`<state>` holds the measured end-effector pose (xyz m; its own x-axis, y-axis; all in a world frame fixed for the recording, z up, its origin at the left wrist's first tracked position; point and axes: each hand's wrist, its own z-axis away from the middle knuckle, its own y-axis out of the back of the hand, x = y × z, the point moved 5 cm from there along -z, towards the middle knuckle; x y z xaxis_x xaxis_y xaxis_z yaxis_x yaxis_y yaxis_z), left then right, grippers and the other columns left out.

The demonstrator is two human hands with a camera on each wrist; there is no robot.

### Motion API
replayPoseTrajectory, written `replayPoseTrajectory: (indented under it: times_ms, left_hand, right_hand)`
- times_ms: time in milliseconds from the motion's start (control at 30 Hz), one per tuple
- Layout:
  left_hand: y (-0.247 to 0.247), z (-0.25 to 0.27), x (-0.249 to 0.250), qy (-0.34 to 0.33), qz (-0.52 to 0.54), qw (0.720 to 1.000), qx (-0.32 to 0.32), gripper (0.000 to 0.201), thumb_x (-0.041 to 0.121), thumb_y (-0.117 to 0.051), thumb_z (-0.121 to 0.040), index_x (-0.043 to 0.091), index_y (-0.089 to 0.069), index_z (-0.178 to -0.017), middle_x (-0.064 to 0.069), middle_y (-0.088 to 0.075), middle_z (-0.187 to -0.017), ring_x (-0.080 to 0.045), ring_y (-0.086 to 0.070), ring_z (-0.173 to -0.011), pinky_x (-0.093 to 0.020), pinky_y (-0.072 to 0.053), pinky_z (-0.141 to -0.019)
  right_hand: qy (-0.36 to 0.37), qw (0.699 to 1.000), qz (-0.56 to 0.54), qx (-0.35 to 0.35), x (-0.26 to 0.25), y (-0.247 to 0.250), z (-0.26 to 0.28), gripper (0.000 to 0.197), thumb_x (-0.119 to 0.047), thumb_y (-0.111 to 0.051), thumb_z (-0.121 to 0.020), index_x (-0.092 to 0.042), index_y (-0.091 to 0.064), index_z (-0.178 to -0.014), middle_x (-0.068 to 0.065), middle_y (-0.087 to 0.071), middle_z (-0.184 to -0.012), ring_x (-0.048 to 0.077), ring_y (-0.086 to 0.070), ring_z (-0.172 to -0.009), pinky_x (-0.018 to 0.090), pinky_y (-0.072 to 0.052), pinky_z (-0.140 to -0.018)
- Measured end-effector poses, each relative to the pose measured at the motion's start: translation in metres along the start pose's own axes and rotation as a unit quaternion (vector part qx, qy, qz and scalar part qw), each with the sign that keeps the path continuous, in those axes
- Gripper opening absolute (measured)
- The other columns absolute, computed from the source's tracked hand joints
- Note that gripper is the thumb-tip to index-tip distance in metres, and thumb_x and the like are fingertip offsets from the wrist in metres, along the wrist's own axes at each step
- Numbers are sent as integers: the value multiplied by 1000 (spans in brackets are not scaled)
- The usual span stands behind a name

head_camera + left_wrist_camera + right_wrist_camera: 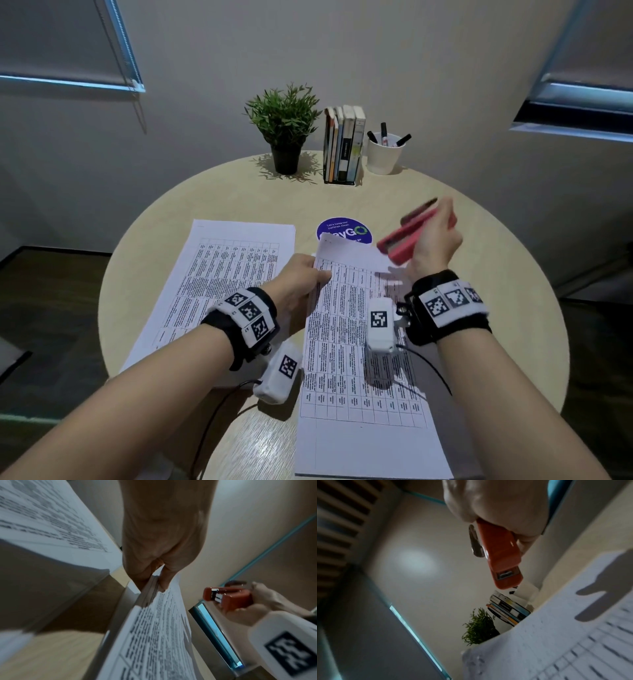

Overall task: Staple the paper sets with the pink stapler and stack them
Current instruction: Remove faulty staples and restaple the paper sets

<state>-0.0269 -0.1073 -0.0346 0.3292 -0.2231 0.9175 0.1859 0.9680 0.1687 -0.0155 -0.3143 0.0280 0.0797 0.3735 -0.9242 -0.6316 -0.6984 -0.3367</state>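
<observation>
From above, the left hand (301, 277) pinches the far-left corner of the near paper set (363, 359), lifting it off the round desk (479, 246); the right hand (436, 236) grips the pink stapler (406, 236) in the air just beside the far-right corner. A second set (219, 274) lies flat to the left. I'd say no stack exists yet.

The left wrist view shows thumb and fingers (164, 580) clamping several sheets.

The right wrist view shows the stapler's mouth gaping, a plant (479, 627) and books (506, 608) far off against a plain wall.
</observation>
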Motion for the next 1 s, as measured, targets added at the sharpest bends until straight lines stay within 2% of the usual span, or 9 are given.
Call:
replayPoseTrajectory:
  times_ms: [100, 233, 333, 400, 467, 567, 700, 867, 1000]
  left_hand:
    - [0, 10, 7, -45, 2, 999, 2, 17, 1, -53, -95, 6, -61, -80, -5, -64, -68, -7, -61, -49, -17, -49, -46]
    - [-2, 19, 17, -104, -17, 994, 10, 15, 2, -53, -94, 6, -62, -83, -4, -65, -71, -9, -64, -56, -18, -52, -52]
    - [-3, 20, 22, -132, -34, 990, 15, 12, 6, -56, -94, 0, -65, -89, -17, -71, -89, -28, -70, -81, -36, -57, -75]
    - [-4, 21, 24, -143, -42, 989, 19, 18, 9, -57, -93, -8, -63, -92, -22, -70, -93, -35, -69, -86, -45, -55, -81]
    - [-6, 23, 27, -154, -48, 987, 14, 17, 8, -57, -93, -6, -60, -85, -16, -64, -78, -29, -63, -72, -40, -52, -72]
    - [-11, 23, 29, -161, -66, 985, 6, 21, 11, -57, -93, 6, -53, -74, -5, -46, -65, -18, -45, -63, -31, -38, -63]
    - [-17, 22, 29, -169, -73, 983, -3, 19, 14, -59, -93, -4, -64, -87, -9, -52, -71, -18, -45, -67, -33, -38, -67]
    - [-19, 25, 32, -175, -79, 981, -2, 34, 11, -58, -94, 20, -53, -62, 6, -45, -57, -13, -39, -57, -28, -35, -63]
    - [-21, 25, 32, -172, -77, 982, -3, 36, 13, -58, -94, 20, -49, -60, 4, -43, -59, -15, -38, -59, -29, -35, -64]
  right_hand:
    - [110, 993, 26, -32, -23, -22, 6, 37, -51, -52, -95, -15, -56, -85, 12, -68, -88, 31, -71, -84, 44, -60, -79]
    - [174, 979, 74, -71, -22, -40, 8, 35, -50, -55, -94, -18, -56, -79, 12, -67, -77, 26, -65, -67, 42, -60, -65]
    - [179, 973, 104, -102, -16, -48, 11, 36, -48, -52, -96, -16, -55, -79, 15, -68, -78, 22, -64, -66, 32, -56, -61]
    - [160, 973, 110, -126, -11, -53, 14, 39, -51, -53, -95, -16, -56, -77, 18, -68, -79, 23, -65, -67, 40, -59, -67]
    - [145, 972, 116, -145, -9, -58, 20, 39, -50, -53, -95, -17, -54, -72, 8, -64, -70, 21, -63, -65, 48, -58, -72]
    - [129, 973, 103, -164, -10, -65, 30, 39, -45, -53, -97, -18, -55, -69, -3, -60, -60, 13, -60, -56, 40, -58, -67]
    - [122, 976, 75, -162, -16, -72, 42, 41, -42, -53, -98, -16, -55, -66, -6, -60, -51, 10, -59, -46, 28, -54, -55]
    - [125, 977, 68, -156, -20, -74, 45, 41, -42, -54, -97, -16, -55, -65, 1, -59, -56, 14, -59, -48, 30, -54, -56]
    - [131, 978, 70, -146, -18, -73, 45, 43, -40, -55, -97, -17, -53, -61, -1, -57, -51, 13, -57, -46, 32, -54, -56]
